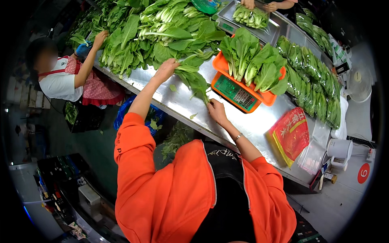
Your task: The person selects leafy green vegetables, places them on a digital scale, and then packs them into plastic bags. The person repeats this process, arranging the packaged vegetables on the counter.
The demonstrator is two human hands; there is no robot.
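Observation:
Between my hands a leafy green vegetable (194,79) stretches over the metal table (170,98). My left hand (166,70) grips its end beside the big heap of loose greens (170,33). At the other end, the fingers of my right hand (216,111) pinch a leaf tip, just in front of the orange digital scale (235,94). Upright heads of greens (243,60) fill the orange tray (269,98) on that scale. Small torn leaves (193,116) lie on the metal near my hands.
Bagged greens (313,85) are stacked at right, behind a red printed bag (290,133) and clear plastic bags (313,155). A co-worker (63,70) handles greens at left. Another person's hands (270,6) hold a bag over a second scale (226,26). A blue bag (121,114) sits below the table edge.

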